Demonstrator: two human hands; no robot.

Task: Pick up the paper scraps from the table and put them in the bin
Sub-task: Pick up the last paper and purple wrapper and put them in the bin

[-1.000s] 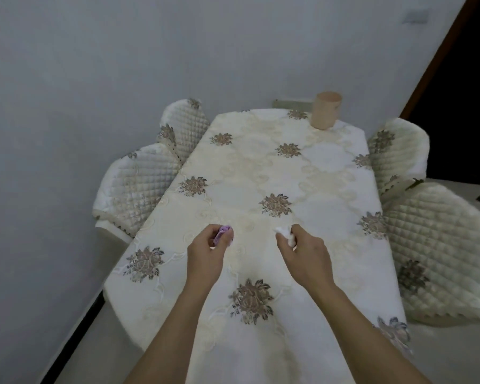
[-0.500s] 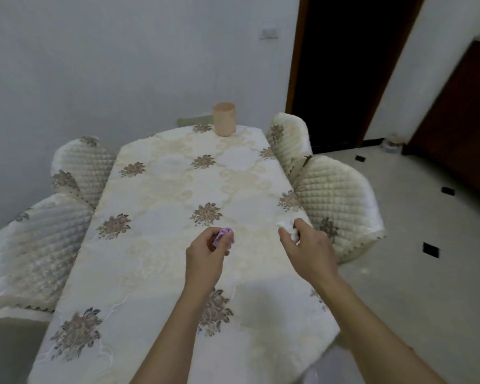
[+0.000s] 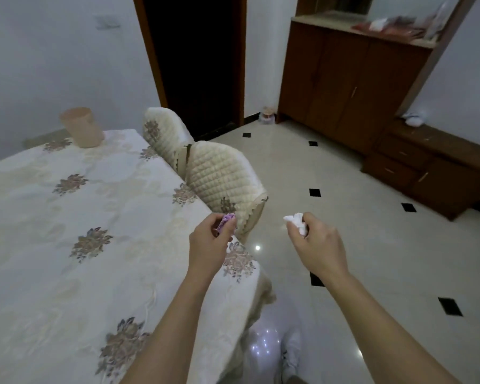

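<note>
1. The left hand (image 3: 209, 245) is recorded at the centre of the frame, over the near right edge of the desk (image 3: 53, 245). A purple paper scrap (image 3: 225, 221) is pinched between its thumb and curled fingers (image 3: 205, 227).
2. The right hand (image 3: 317, 245) is recorded right of centre, off the desk and above the tiled floor (image 3: 372, 245). A crumpled white paper scrap (image 3: 295, 221) is gripped in its curled fingers (image 3: 309, 221).
3. A pale pink open-topped container (image 3: 79, 127) is noted at the far end of the desk, in the upper left of the frame. It is judged to be the bin, though this cannot be confirmed.
4. From both hands the container lies up and to the left, well apart, with most of the desk between.
5. The left hand is the nearer of the two. The right hand is further off, with the desk corner and a quilted chair (image 3: 222, 176) between it and the container.
6. Pick-up is judged complete for these two scraps, while carrying and release are not yet done.
7. Since the scraps are light, release directly above the opening is advised.
</note>
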